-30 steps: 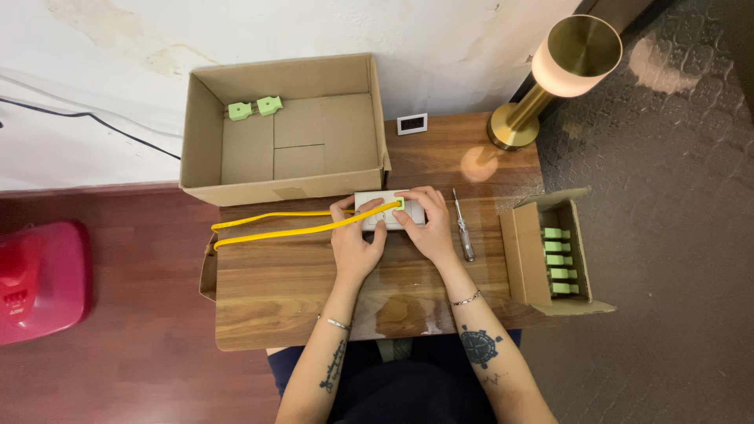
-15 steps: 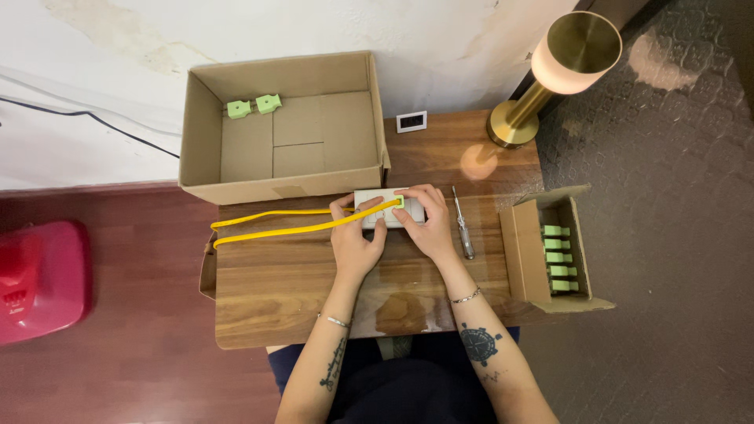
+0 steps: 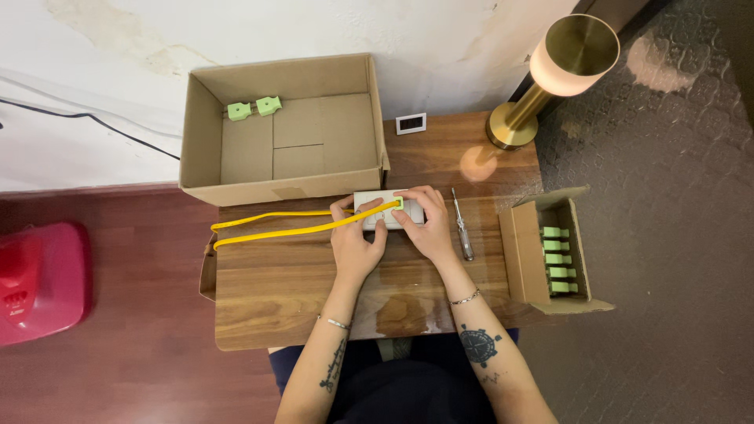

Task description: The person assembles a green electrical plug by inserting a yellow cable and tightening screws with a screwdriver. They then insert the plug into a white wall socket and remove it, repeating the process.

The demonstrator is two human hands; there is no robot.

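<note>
Both hands press a white switch plate (image 3: 386, 210), yellow cable (image 3: 290, 224) attached.
Left hand (image 3: 355, 243) and right hand (image 3: 424, 224) pinch it (screwdriver (image 3: 462, 228) just right); fastening seemingly follows.

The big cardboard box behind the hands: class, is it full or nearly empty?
Nearly empty. The big cardboard box has its flaps open, and only two small green parts lie in a back corner.

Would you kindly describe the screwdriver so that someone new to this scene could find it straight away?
Start at the wooden table and find the small open carton of green parts at its right end. Between that carton and the right hand lies the screwdriver, pointing away from the person. It is the only slim tool with a clear handle and metal shaft, and nothing touches it.
</note>
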